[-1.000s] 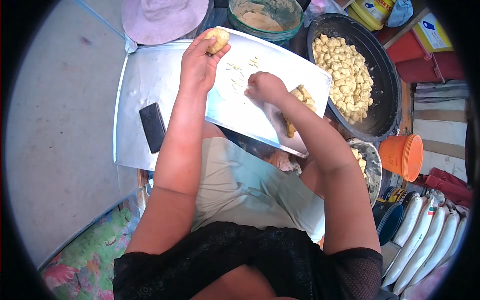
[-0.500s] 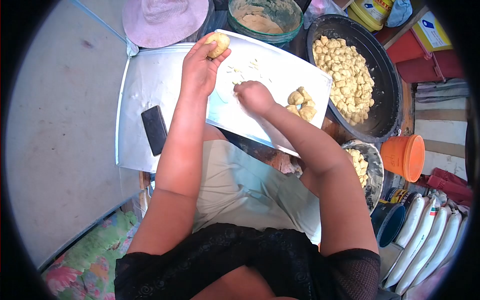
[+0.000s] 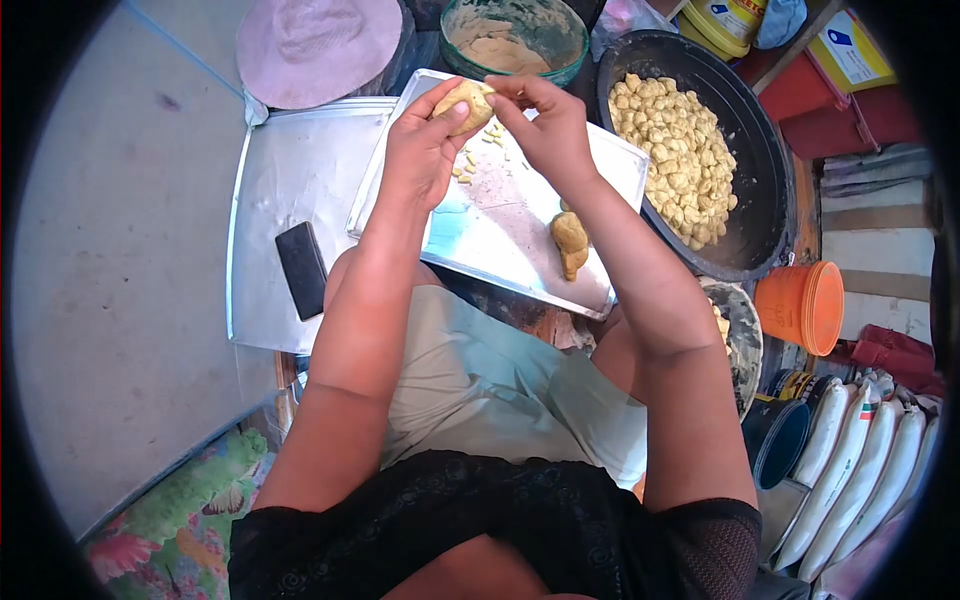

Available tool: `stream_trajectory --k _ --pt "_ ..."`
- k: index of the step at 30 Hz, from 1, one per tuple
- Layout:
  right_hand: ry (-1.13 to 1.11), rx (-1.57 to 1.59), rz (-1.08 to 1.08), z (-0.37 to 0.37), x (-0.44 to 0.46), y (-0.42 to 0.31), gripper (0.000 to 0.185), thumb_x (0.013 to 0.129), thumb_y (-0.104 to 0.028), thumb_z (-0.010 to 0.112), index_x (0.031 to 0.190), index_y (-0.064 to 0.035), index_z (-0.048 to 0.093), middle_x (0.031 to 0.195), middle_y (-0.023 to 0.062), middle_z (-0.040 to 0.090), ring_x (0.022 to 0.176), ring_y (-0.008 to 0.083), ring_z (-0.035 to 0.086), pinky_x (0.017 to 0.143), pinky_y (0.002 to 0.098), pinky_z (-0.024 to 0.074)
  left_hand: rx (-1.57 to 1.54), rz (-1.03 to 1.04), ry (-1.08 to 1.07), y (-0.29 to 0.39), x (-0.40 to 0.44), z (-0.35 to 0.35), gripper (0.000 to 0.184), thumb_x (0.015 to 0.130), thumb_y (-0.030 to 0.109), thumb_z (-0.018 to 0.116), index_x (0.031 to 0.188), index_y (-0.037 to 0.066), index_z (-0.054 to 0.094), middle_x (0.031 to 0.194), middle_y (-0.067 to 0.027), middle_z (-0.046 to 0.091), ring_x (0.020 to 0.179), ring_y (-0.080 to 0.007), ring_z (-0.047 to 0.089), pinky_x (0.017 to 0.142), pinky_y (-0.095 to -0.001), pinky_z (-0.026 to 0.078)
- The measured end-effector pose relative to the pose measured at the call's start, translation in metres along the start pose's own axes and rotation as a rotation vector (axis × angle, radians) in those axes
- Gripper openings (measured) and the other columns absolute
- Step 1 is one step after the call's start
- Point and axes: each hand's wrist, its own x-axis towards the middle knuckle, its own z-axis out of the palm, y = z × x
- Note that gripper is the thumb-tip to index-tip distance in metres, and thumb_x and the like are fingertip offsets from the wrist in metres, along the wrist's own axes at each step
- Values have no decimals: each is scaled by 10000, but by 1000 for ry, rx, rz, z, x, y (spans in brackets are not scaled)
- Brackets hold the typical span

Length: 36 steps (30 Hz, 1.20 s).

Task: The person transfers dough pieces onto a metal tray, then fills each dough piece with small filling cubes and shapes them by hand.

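Above the metal tray [image 3: 480, 215], my left hand [image 3: 420, 150] is closed around a yellowish lump of dough [image 3: 465, 105]. My right hand [image 3: 545, 130] meets it from the right, thumb and index finger pinched at its edge; whether a small piece is between those fingers is hidden. Small pale-yellow pieces [image 3: 465, 165] lie scattered on the tray below the hands. More dough lumps [image 3: 570, 243] rest on the tray's right part, partly covered by my right forearm.
A large black basin [image 3: 775, 190] holds many small dough pieces [image 3: 680, 150]. Beyond the tray stands a green tub [image 3: 570, 65] with brownish powder. A phone [image 3: 302, 270] lies on another metal tray [image 3: 265, 190], near a pink hat [image 3: 315, 50]. An orange bucket [image 3: 800, 305] stands at right.
My right hand has risen from the small pieces on the tray to the dough in my left hand. The left hand has moved slightly right and down.
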Motion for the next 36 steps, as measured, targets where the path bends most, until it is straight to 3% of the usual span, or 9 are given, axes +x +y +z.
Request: stream_trajectory --k 8,13,15,18,19,23,28,33,36 --pt "-91 -228 -120 7 -18 -15 273 840 -202 638 1062 -44 654 1213 160 525 1143 329 469 946 429 376 -99 47 23 -10 -1 -3 326 895 27 566 1203 -67 511 1126 -162 578 1027 -237 596 905 -344 495" --pt "-374 -75 -52 0 -19 11 248 847 -299 660 982 -94 690 1399 130 397 1311 341 317 1057 440 275 157 76 -139 -7 -13 8 678 882 204 620 1422 31 249 1390 -218 325 1275 -312 380 994 -373 404" --pt "-482 139 66 -10 -17 3 234 848 -287 658 919 -65 678 1348 125 441 1260 317 384 1046 424 299 284 34 -190 -3 -16 14 942 845 393 646 1488 127 11 1504 -189 89 1394 -324 148 1058 -402 310" --pt "-474 387 198 -20 -11 0 205 819 -181 686 949 -41 611 1132 75 536 1016 187 544 892 324 440 505 264 -115 -14 -2 8 967 827 471 636 1485 127 18 1469 -182 160 1373 -320 184 1060 -386 296" --pt "-409 532 237 -21 -9 -3 228 808 -156 694 982 -46 597 1083 60 541 960 161 555 846 299 460 770 560 -140 -14 2 6 802 826 386 673 1441 89 252 1347 -166 350 1256 -269 375 989 -337 373" --pt "-303 434 188 -35 -2 -5 274 831 -116 678 1074 -74 559 876 15 563 812 90 576 697 227 493 666 356 -286 -8 -4 13 286 818 156 703 1053 16 620 1030 -68 575 889 -123 568 785 -254 469" --pt "-376 328 410 -46 -1 -22 327 882 -128 629 1187 -55 537 971 28 604 782 84 588 555 223 472 588 213 -228 -6 -7 14 199 863 118 639 1021 4 595 891 -50 603 755 -120 585 651 -254 498" --pt "-216 2 -129 -37 -14 -16 321 912 -282 589 1149 -66 604 879 41 644 814 115 590 712 250 487 612 160 -181 -10 -9 17 221 900 152 594 1063 3 587 894 -84 609 733 -140 605 583 -267 529" --pt "-211 -25 149 -58 -11 -22 270 881 -270 626 1035 -49 651 796 79 645 753 190 621 721 307 494 504 24 -296 -13 -9 16 332 952 274 512 1129 -2 565 948 -129 611 767 -177 622 658 -293 524"
